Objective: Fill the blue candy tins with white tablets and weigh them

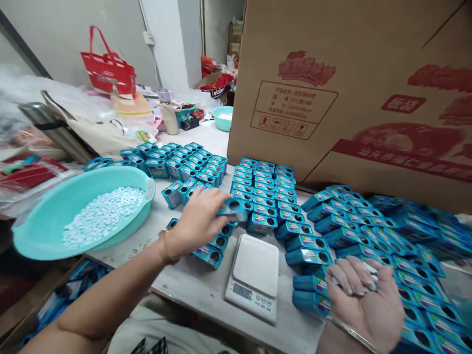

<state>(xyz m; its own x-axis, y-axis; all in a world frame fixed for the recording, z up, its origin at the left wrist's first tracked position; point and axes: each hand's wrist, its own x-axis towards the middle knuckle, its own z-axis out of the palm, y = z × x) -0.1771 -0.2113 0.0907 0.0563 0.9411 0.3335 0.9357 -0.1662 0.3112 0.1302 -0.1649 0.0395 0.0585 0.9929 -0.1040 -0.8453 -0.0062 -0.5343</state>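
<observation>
My left hand (201,214) reaches over the table, its fingers wrapped round a small blue box (233,207) with a dark round hole in its top. Beneath that hand stand more blue boxes (208,254) of the same kind, partly hidden. My right hand (368,295) is turned palm up with curled fingers, and several white candies (371,276) show between them. A white kitchen scale (256,265) sits between my hands, with nothing on its plate; its display is too small to read surely.
On the left, a turquoise basin (40,226) holds many white candies (106,211). Rows of blue boxes (263,194) fill the middle and right (383,231). A big cardboard carton (295,132) stands behind them. A steel flask (55,128) and a red bag (110,71) are at the back left.
</observation>
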